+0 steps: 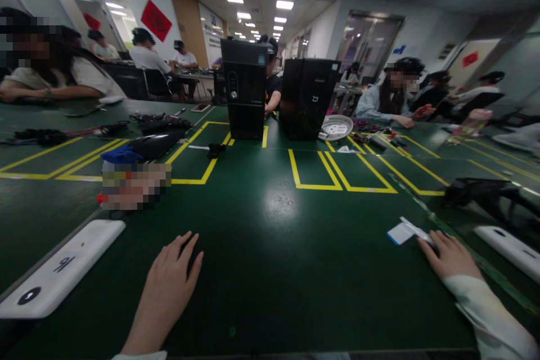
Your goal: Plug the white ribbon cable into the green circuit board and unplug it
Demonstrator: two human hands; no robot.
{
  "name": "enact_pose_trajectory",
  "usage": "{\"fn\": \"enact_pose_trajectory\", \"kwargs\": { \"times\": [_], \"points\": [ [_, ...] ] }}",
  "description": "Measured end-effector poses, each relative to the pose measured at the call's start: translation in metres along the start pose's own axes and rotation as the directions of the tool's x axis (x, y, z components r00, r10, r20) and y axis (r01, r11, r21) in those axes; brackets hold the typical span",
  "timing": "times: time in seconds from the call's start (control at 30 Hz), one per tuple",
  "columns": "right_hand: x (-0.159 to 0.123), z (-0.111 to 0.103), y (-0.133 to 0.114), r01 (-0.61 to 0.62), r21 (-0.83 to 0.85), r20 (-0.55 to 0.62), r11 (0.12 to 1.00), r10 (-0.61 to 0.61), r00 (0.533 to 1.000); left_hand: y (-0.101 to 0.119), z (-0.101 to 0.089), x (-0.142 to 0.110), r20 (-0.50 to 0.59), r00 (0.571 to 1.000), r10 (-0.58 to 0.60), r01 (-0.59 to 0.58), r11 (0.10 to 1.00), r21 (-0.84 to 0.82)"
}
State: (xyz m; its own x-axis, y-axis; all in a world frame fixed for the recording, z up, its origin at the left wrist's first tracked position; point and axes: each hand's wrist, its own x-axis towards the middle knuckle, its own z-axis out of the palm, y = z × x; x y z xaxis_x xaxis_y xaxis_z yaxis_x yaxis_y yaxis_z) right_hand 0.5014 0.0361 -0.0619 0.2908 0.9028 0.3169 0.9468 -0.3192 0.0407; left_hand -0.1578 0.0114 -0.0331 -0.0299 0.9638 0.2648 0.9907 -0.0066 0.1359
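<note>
On the near left of the green table (pixel 270 270), my left hand (pixel 174 273) rests palm down with its fingers stretched out and nothing in them. At the right, my right hand (pixel 451 253) has its fingers closed on one end of a white flat ribbon cable (pixel 400 233). The cable is folded, with a blue edge on its free end, and lies at the tabletop. My right fingertips partly cover the held end. A white panel-like device (pixel 63 270) with a dark round spot lies left of my left hand.
Two black computer towers (pixel 244 90) stand at the back middle, with a white basket (pixel 336 126) beside the right one. Yellow tape (pixel 318 187) marks rectangles on the table. Dark cables (pixel 160 122) lie at the left; another white device (pixel 510 250) lies far right. Several people sit around.
</note>
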Motion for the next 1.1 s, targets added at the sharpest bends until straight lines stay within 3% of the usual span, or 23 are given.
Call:
{"fn": "enact_pose_trajectory", "kwargs": {
  "times": [0.1,0.2,0.33,0.47,0.57,0.67,0.83,0.97,1.1],
  "points": [
    [-0.001,0.002,-0.024,0.091,0.107,0.058,0.99,-0.098,0.993,0.0,0.0,-0.001,0.009,1.0,0.002,-0.002,1.0,-0.006],
    [-0.008,-0.007,-0.067,0.277,0.214,-0.029,0.937,-0.277,0.96,0.001,0.0,0.0,0.019,1.0,-0.002,0.002,1.0,-0.011],
    [-0.022,-0.024,-0.135,0.555,0.312,-0.139,0.771,-0.541,0.83,0.002,0.0,0.0,0.003,1.0,0.001,-0.001,1.0,-0.012],
    [-0.035,-0.04,-0.2,0.701,0.385,-0.211,0.601,-0.682,0.7,0.002,-0.001,0.0,0.01,1.0,0.005,-0.004,1.0,-0.011],
    [-0.045,-0.052,-0.25,0.736,0.433,-0.21,0.52,-0.736,0.644,0.001,-0.001,0.0,0.015,1.0,0.006,-0.006,1.0,-0.018],
    [-0.057,-0.067,-0.302,0.729,0.464,-0.181,0.504,-0.751,0.635,0.0,-0.001,0.0,0.011,1.0,0.012,-0.011,0.999,-0.031],
    [-0.085,-0.095,-0.374,0.69,0.526,-0.034,0.496,-0.799,0.601,-0.001,0.0,0.0,0.008,1.0,-0.001,0.001,0.999,-0.036],
    [-0.105,-0.106,-0.401,0.67,0.567,0.002,0.48,-0.814,0.581,-0.002,0.0,0.002,-0.014,1.0,0.01,-0.01,0.999,-0.037],
    [-0.111,-0.108,-0.403,0.661,0.585,0.018,0.47,-0.823,0.568,-0.002,-0.001,0.002,-0.022,1.0,0.006,-0.007,0.999,-0.044]
  ]
}}
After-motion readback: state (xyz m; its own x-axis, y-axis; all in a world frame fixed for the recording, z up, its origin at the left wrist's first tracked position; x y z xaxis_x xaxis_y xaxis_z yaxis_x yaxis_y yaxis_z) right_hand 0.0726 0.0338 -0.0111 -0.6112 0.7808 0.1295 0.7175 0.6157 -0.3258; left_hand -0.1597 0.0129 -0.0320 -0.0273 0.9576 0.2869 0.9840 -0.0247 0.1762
